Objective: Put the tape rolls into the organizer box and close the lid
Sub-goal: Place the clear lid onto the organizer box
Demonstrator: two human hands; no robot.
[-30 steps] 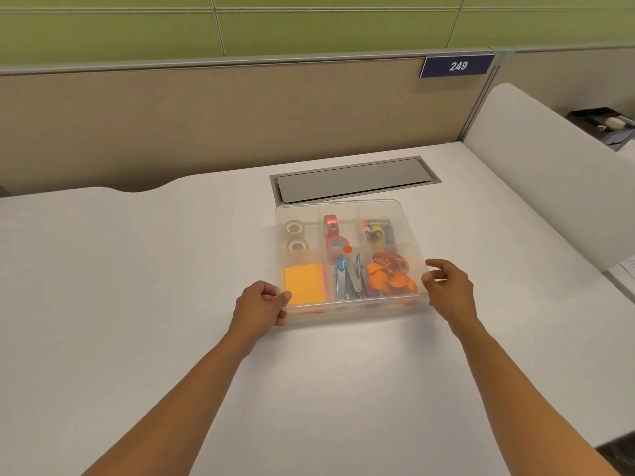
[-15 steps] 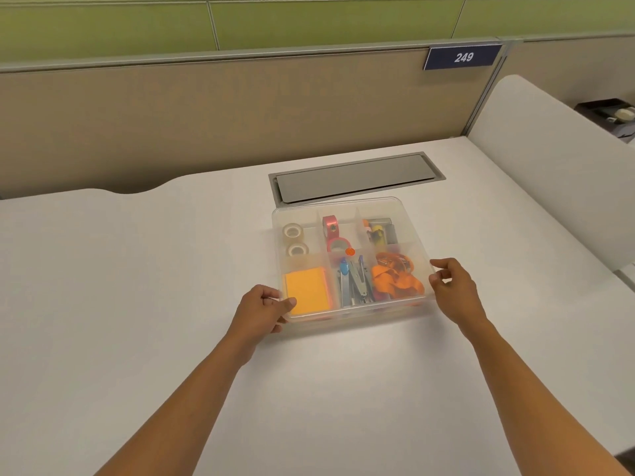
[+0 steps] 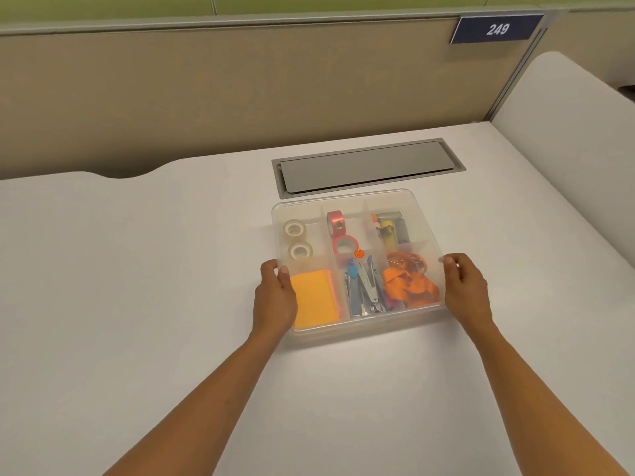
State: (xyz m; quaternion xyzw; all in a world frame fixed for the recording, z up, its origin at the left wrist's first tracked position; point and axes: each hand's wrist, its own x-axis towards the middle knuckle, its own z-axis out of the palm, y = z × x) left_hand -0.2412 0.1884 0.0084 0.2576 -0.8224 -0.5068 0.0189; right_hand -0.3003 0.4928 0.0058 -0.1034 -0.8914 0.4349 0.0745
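Observation:
The clear organizer box (image 3: 343,198) sits on the white desk with its translucent lid (image 3: 424,219) lying over it. Through the lid I see two clear tape rolls (image 3: 294,230) in the far left compartment and two red tape rolls (image 3: 337,226) in the middle one. My left hand (image 3: 275,298) grips the box's left side, thumb on top of the lid edge. On the opposite side, my right hand (image 3: 465,290) holds the right edge with curled fingers.
Inside the box are also orange sticky notes (image 3: 314,300), a stapler and small tools (image 3: 366,290) and orange ribbon (image 3: 409,286). A grey cable hatch (image 3: 367,166) lies just behind the box. A beige partition stands at the back, a white divider (image 3: 567,149) at the right.
Both hands have slid from the box's near corners farther along its left and right sides. The box has stayed in place.

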